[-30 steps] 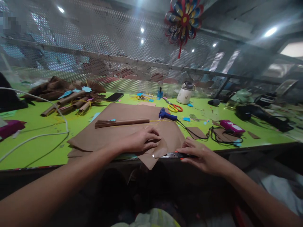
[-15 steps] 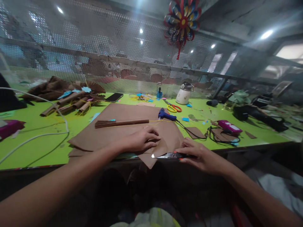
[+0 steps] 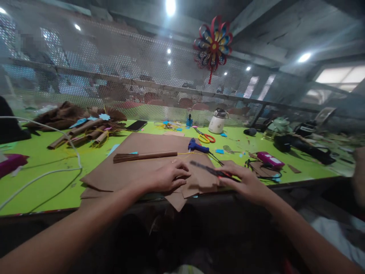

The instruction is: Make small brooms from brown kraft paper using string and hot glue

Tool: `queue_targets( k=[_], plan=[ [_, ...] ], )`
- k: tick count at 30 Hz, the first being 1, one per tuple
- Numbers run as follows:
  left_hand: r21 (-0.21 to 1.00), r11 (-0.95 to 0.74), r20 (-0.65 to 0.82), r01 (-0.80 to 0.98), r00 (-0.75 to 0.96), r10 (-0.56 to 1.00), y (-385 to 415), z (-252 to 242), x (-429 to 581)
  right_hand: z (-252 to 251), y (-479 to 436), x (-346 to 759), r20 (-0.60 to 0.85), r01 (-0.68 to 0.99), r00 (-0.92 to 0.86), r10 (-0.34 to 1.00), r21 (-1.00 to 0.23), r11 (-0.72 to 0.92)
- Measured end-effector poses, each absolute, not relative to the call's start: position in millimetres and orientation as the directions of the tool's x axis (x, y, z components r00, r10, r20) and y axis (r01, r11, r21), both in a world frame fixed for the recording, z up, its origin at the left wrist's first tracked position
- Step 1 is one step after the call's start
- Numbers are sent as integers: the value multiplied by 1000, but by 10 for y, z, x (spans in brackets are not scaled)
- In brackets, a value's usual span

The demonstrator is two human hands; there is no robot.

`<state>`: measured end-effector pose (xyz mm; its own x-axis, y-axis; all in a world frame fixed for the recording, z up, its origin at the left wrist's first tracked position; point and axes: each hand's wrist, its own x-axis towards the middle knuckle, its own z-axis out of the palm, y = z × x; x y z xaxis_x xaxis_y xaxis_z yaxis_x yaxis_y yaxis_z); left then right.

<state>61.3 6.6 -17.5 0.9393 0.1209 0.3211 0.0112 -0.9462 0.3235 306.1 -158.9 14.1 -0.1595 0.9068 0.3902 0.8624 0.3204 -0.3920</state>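
Observation:
My left hand (image 3: 171, 176) lies on the brown paper sheets (image 3: 145, 140), fingers stretched loosely over them near the table's front edge. Beside its fingertips are smaller brown paper pieces (image 3: 199, 184), and one corner hangs over the edge. In my right hand (image 3: 245, 180) is a pair of scissors (image 3: 203, 167) with black and red handles, raised above these pieces. Their blades point left and are blurred. A rolled brown paper tube (image 3: 156, 155) with a fringed end rests on the sheets, beyond my left hand. Behind the scissors lies a blue glue gun (image 3: 196, 146).
Yellow-and-orange-handled scissors (image 3: 205, 138), a white bottle (image 3: 217, 122) and a phone (image 3: 137, 125) are at the back. Paper rolls (image 3: 85, 133) lie left, near a white cable (image 3: 78, 152). A pink box (image 3: 270, 160) with black cord sits right. A perforated metal screen (image 3: 128, 76) stands behind.
My right hand has lifted the scissors off the paper at the table edge and swung their blades up and away. The left hand stays in place on the paper. The view has tilted up slightly.

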Motion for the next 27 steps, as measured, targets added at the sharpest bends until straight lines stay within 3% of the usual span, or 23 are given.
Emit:
queue_targets(
  k=[3,9,12,14,16,20,27],
  plan=[
    [305,-952,322,23,938,126,45,-156,590,35,-1094,3120,428,950,7,904,-285,127],
    [300,-952,296,57,944,150,2,-98,548,-154,-646,2932,485,971,25,874,-218,93],
    [312,-949,311,50,938,152,12,-119,556,-50,-914,2766,456,938,-151,877,-214,273],
    [327,-945,321,26,937,137,28,-141,568,77,-1144,2655,325,835,-408,853,-244,492],
    [336,-942,317,20,939,133,45,-157,579,185,-1315,2567,221,791,-515,828,-249,559],
    [340,-940,308,38,940,150,63,-157,581,181,-1419,2511,159,805,-529,834,-218,552],
    [329,-944,291,-6,952,95,31,-113,510,-68,-1419,2567,300,802,-466,832,-255,541]
  ],
)
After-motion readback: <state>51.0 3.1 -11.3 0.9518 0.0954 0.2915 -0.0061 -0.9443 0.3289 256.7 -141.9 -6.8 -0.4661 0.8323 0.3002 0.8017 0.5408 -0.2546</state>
